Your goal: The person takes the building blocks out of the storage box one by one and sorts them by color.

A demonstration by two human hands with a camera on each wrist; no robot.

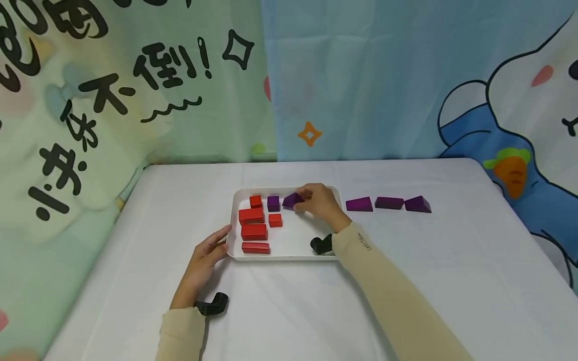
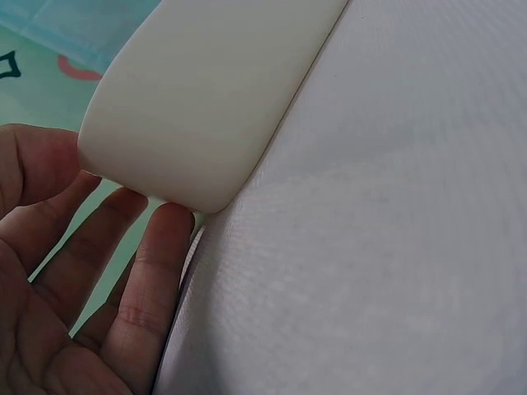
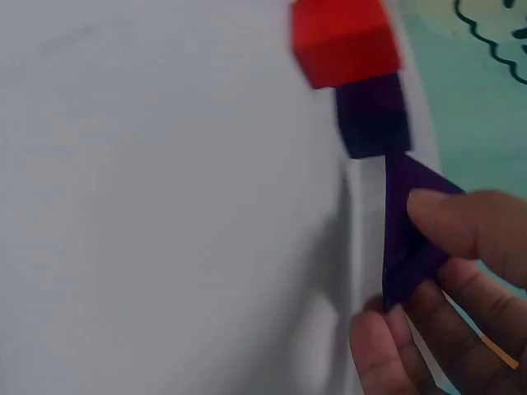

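Observation:
My right hand [image 1: 321,203] pinches a purple wedge-shaped block [image 1: 292,200] between thumb and fingers at the tray's far edge. In the right wrist view this purple block [image 3: 403,218] is beside a dark purple cube [image 3: 372,115], with a red block [image 3: 344,39] beyond. My left hand [image 1: 207,260] touches the left side of the white tray [image 1: 298,257]; in the left wrist view its fingers [image 2: 140,329] are fairly straight against the tray's end. Inside the tray, red blocks [image 1: 254,231] line the left, with a purple cube [image 1: 273,203] and a small red cube [image 1: 275,220] beside them.
To the right of the tray, three purple blocks [image 1: 390,202] lie in a row on the white tablecloth [image 1: 451,271]. Behind the table hangs a printed curtain [image 1: 352,80]. Black devices are strapped at both wrists, the left one [image 1: 214,304] above the cloth.

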